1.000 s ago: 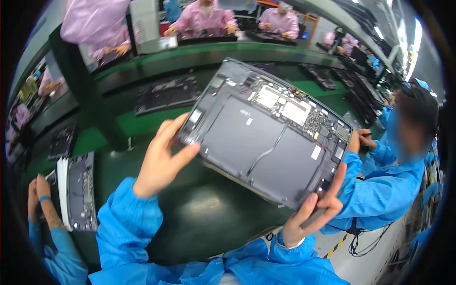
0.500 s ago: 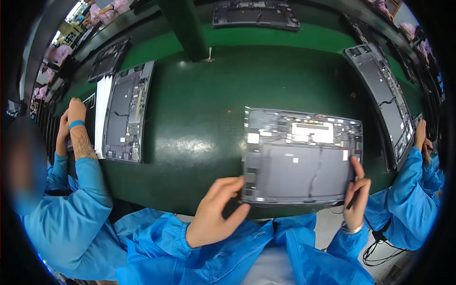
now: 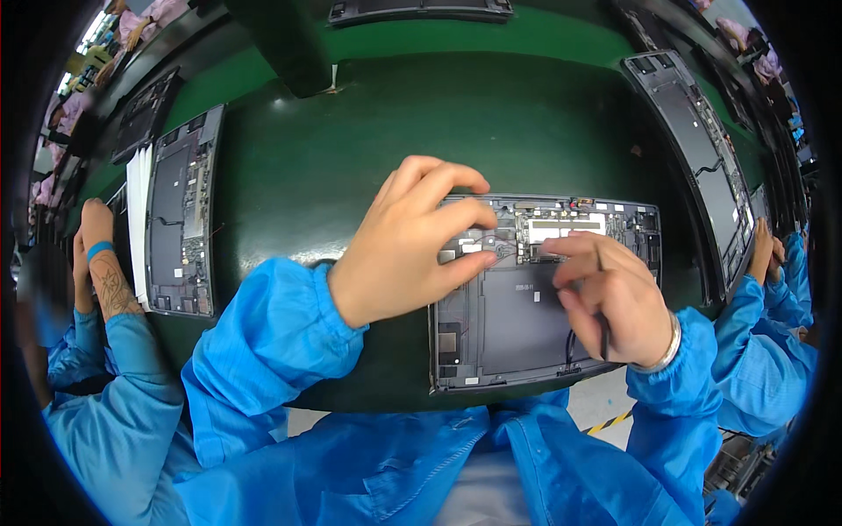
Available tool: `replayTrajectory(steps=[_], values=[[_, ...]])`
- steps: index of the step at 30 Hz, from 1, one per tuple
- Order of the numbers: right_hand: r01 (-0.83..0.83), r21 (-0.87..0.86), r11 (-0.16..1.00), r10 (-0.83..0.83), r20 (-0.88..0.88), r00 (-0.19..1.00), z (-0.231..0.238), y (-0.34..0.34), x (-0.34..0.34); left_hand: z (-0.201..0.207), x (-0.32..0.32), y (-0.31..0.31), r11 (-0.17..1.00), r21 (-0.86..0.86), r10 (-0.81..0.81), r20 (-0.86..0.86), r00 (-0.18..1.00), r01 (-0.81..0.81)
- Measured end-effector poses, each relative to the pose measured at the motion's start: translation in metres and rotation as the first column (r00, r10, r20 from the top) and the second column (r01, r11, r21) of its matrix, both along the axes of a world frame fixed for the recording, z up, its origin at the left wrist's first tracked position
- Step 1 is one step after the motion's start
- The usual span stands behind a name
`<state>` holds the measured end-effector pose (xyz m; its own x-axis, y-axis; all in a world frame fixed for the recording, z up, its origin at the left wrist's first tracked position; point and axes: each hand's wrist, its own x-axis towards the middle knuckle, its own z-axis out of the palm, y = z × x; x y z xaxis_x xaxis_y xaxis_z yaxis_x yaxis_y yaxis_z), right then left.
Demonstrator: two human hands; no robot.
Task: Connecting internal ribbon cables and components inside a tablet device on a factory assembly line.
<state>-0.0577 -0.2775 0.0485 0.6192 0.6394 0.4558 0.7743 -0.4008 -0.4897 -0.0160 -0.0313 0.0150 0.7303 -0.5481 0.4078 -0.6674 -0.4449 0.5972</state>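
An opened laptop base (image 3: 517,329) lies on the green table in front of me, with its circuit board along the far side and a flat dark battery on the near side. My left hand (image 3: 417,241) is over its far left corner, fingers curved and apart, the thumb close to some thin wires (image 3: 498,245). Above the right part of the board is my right hand (image 3: 618,302), fingers bent around a thin dark stick-like tool (image 3: 604,337). Its kind and tip cannot be made out. The hand hides part of the battery and board.
Another open laptop base (image 3: 180,215) lies left beside white sheets (image 3: 139,223), and one (image 3: 688,162) stands at the right. A dark post (image 3: 285,44) rises from the far side of the green table (image 3: 386,114). Co-workers in blue sit on both sides.
The laptop base now rests squarer to the table edge. My left hand has moved from its left edge up over the far corner; my right hand went from its right edge to above the board.
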Motion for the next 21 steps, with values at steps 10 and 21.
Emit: replayTrajectory(steps=[10, 21], values=[[-0.175, 0.038, 0.984, 0.176, -0.044, 0.983, -0.027, 0.003, 0.027, -0.013, -0.016, -0.011, 0.989, -0.062, 0.130, -0.052, 0.990, -0.133], [-0.191, -0.022, 0.981, 0.192, 0.067, 0.979, -0.037, 0.003, 0.026, -0.009, -0.013, -0.012, 0.995, 0.004, 0.102, -0.073, 0.992, -0.102]])
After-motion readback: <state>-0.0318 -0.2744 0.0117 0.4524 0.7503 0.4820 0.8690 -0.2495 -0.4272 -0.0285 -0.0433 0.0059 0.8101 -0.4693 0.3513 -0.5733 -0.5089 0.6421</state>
